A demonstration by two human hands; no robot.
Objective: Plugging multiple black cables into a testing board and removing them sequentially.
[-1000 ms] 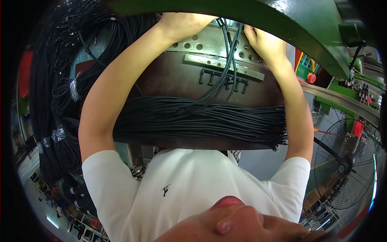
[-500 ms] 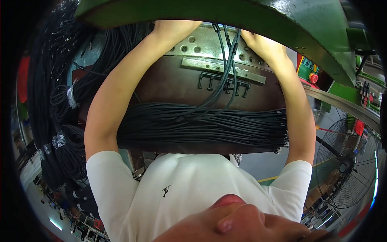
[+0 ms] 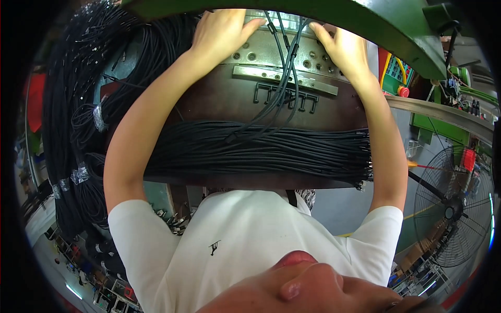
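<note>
My left hand (image 3: 220, 32) is at the far left of a metal plate with holes (image 3: 308, 61), under a green machine frame. Its thumb is stretched toward the middle; the frame's edge cuts off the other fingertips. On the plate's right side is my right hand (image 3: 345, 48), thumb also apart from the fingers, which are partly hidden. I see nothing held in either hand. Several black cables (image 3: 288, 62) run between the hands, over a metal bar (image 3: 286, 80) and a black comb-like plastic piece (image 3: 287, 97). Their far ends reach a shiny, clear-looking block (image 3: 255, 16).
A thick bundle of black cables (image 3: 261, 151) lies across the brown table (image 3: 209, 104) near me. More cables (image 3: 62, 130) hang at the left. The green frame (image 3: 334, 13) arches overhead. At right are a control box with a red button (image 3: 403, 92) and a fan (image 3: 451, 211).
Both hands have drawn back toward me, so more of each shows below the green frame. Their thumbs now stand apart. The view has shifted slightly, and the cables between the hands sit differently.
</note>
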